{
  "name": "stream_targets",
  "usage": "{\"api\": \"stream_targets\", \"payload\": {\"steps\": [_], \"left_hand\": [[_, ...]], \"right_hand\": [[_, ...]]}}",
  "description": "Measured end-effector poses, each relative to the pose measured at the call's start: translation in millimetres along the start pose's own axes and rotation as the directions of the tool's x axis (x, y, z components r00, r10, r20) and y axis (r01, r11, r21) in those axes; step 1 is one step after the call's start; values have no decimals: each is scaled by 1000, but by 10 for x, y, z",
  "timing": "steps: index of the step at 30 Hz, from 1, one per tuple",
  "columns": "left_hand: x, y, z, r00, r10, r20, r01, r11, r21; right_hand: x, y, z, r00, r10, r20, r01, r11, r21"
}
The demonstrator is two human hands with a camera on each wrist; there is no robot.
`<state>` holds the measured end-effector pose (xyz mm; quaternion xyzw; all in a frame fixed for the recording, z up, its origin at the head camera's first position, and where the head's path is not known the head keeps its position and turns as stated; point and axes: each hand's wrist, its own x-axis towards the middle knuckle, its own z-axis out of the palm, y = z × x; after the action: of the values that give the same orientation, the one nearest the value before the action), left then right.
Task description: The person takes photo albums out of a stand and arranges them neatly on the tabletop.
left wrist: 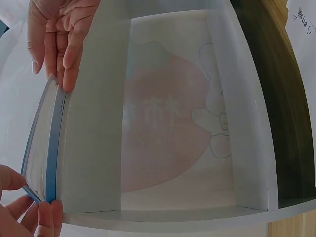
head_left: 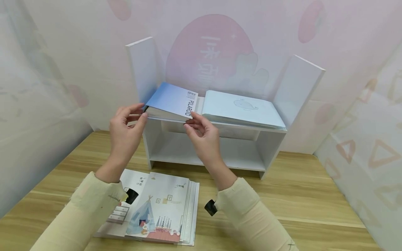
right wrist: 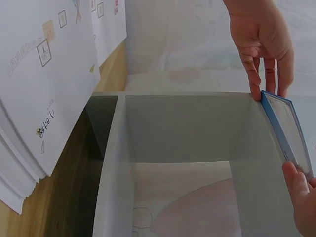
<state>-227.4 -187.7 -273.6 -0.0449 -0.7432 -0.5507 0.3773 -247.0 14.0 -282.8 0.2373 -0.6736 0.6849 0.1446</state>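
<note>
A thick photo album with a blue-to-white cover marked POLAROID (head_left: 174,97) lies on the left part of the top board of a small white shelf (head_left: 205,148). My left hand (head_left: 127,127) pinches its front left corner between thumb and fingers. At the front right corner my right hand (head_left: 203,134) holds it, thumb below and fingertips at the cover's edge. The page edges face me. In the left wrist view the album (left wrist: 52,148) spans between both hands at the board's edge. A pale album with a whale drawing (head_left: 242,106) lies to its right.
White upright panels (head_left: 142,66) stand at both ends of the top board. Below it is an open compartment with a lower board. Several illustrated books (head_left: 169,205) lie stacked on the wooden table (head_left: 298,202) in front. Printed cloth walls surround the table.
</note>
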Motion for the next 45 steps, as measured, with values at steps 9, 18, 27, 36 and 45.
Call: {"api": "stream_targets", "payload": {"steps": [9, 18, 27, 36, 45], "left_hand": [[-1, 28, 1, 1000, -16, -10, 16, 1000, -3], [17, 16, 1, 1000, -16, 9, 15, 999, 44], [40, 44, 49, 998, -53, 16, 52, 998, 41], [81, 50, 93, 998, -59, 14, 58, 996, 67], [6, 44, 70, 995, -81, 51, 76, 993, 90]], "right_hand": [[-46, 16, 25, 999, -33, -29, 33, 999, 12], [-38, 16, 6, 999, -48, -16, 48, 999, 20], [2, 65, 8, 999, -10, 46, 8, 998, 56], [58, 86, 37, 999, 37, 18, -39, 987, 153], [-14, 133, 50, 996, 57, -62, -44, 981, 191]]}}
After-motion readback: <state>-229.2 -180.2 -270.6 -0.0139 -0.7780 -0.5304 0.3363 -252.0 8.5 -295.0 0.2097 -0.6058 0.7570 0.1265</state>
